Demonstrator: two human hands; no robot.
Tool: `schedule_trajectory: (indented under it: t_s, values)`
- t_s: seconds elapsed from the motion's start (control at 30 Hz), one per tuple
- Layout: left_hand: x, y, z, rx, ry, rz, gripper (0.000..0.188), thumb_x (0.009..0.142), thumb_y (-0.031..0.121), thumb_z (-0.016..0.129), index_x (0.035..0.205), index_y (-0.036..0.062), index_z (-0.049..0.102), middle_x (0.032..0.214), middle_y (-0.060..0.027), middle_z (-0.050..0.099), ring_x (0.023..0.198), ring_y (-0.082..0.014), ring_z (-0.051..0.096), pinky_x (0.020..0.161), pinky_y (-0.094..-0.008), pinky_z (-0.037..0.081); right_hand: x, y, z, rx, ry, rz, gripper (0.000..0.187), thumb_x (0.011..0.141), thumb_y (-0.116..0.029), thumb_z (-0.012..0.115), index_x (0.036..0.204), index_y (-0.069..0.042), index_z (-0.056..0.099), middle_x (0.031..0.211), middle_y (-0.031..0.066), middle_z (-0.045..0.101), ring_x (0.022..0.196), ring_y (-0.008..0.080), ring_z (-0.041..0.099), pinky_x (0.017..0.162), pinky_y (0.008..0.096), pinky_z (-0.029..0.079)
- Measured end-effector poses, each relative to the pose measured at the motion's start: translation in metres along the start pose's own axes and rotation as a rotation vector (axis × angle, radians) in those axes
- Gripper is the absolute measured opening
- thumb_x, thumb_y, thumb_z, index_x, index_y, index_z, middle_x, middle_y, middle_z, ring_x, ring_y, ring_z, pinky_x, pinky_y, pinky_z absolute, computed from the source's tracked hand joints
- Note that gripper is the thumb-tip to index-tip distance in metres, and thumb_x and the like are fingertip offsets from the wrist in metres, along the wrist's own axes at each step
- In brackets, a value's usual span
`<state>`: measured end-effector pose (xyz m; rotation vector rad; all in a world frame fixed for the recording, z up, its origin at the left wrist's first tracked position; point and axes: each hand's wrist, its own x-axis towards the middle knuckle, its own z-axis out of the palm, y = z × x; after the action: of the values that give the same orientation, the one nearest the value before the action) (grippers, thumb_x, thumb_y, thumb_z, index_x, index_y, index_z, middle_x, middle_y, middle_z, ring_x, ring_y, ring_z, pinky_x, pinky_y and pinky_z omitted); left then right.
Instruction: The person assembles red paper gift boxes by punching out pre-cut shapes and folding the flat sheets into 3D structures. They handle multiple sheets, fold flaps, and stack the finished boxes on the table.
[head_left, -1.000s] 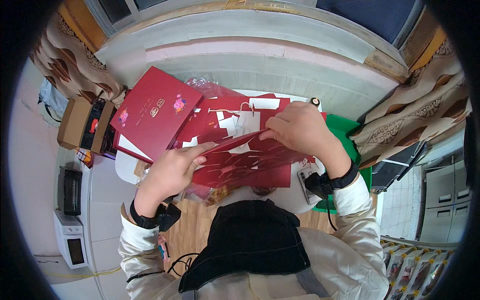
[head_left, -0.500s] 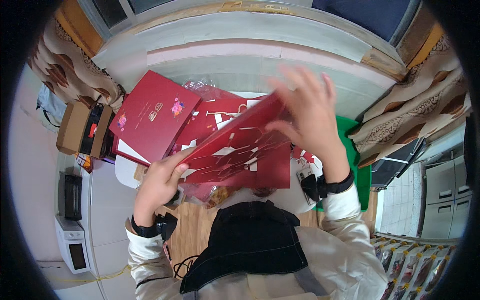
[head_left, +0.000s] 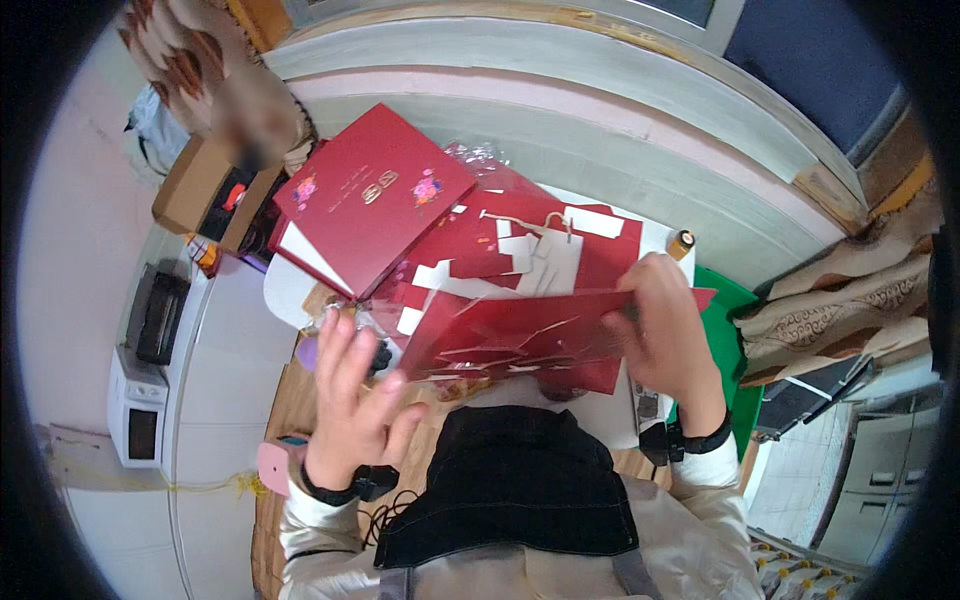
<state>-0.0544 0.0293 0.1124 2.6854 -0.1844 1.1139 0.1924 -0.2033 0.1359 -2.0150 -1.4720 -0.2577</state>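
My right hand (head_left: 668,325) is closed round the right end of a dark red card sheet (head_left: 515,328) with many slits and cut-outs, held tilted above the table. At the sheet's left end, my left hand (head_left: 358,405) has its fingers spread and holds nothing. Beneath and behind the sheet lie more red card pieces (head_left: 468,238) with white cut paper bits (head_left: 545,265) and a cord. To their left, a flat red box (head_left: 375,200) with printed flowers and gold lettering rests on the table.
The white table (head_left: 292,290) backs onto a wall below a window. At right stands a green bin (head_left: 735,345), with a small dark bottle (head_left: 681,243) near the table's far right corner. An opened cardboard box (head_left: 205,195) and a white appliance (head_left: 138,415) stand at left.
My left hand has come off the red card sheet and opened. My right hand, raised and blurred before, now grips the sheet's right end. The sheet is lower and flatter; the view has turned.
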Motion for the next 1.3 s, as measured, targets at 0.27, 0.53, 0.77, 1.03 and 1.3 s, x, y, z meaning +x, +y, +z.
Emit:
schedule_trajectory:
  t_s: [0.27,0.53,0.77,1.03,1.3]
  values:
    - [0.032,0.025,0.002,0.436,-0.553,0.009,0.051,0.081,0.043,0.066,0.116,0.0072,0.058,0.104,-0.0077,0.055,0.095,-0.0235,0.054,0.084,-0.0413,0.043,0.020,-0.059,0.059,0.036,-0.181,-0.225,0.038,0.077,-0.029,0.073,0.095,-0.003,0.053,0.093,0.0153,0.053,0.086,0.0316,0.054,0.075,0.0418,0.044]
    - [0.015,0.030,0.038,0.138,-0.639,-0.183,0.043,0.075,0.035,0.074,0.096,0.0016,0.055,0.081,-0.0124,0.055,0.071,-0.0292,0.060,0.058,-0.0393,0.051,-0.001,-0.050,0.067,-0.098,-0.397,-0.168,0.048,0.079,-0.044,0.072,0.095,-0.004,0.051,0.090,0.0129,0.057,0.087,0.0267,0.058,0.075,0.0372,0.048]
    - [0.027,0.031,0.048,0.021,-0.989,-0.240,0.035,0.081,0.030,0.069,0.101,0.0032,0.059,0.075,-0.0150,0.064,0.066,-0.0331,0.066,0.054,-0.0421,0.051,0.006,-0.049,0.048,-0.044,-0.991,0.044,0.048,0.078,-0.046,0.070,0.099,-0.007,0.051,0.092,0.0110,0.061,0.089,0.0233,0.061,0.075,0.0359,0.048]
    - [0.046,0.025,0.035,-0.059,-0.873,-0.215,0.032,0.081,0.024,0.067,0.108,0.0071,0.063,0.085,-0.0136,0.066,0.075,-0.0325,0.066,0.063,-0.0423,0.052,-0.030,-0.018,0.030,-0.214,-0.145,-0.302,0.041,0.078,-0.037,0.071,0.105,-0.010,0.058,0.091,0.0049,0.062,0.092,0.0208,0.062,0.081,0.0331,0.046]
    - [0.046,0.025,0.039,-0.111,-0.625,-0.144,0.040,0.074,0.016,0.069,0.113,0.0068,0.065,0.108,-0.0154,0.064,0.102,-0.0324,0.059,0.088,-0.0429,0.048,-0.052,-0.009,0.029,-0.105,-0.405,-0.319,0.035,0.082,-0.029,0.067,0.110,-0.008,0.062,0.089,0.0032,0.061,0.081,0.0192,0.061,0.079,0.0298,0.046]
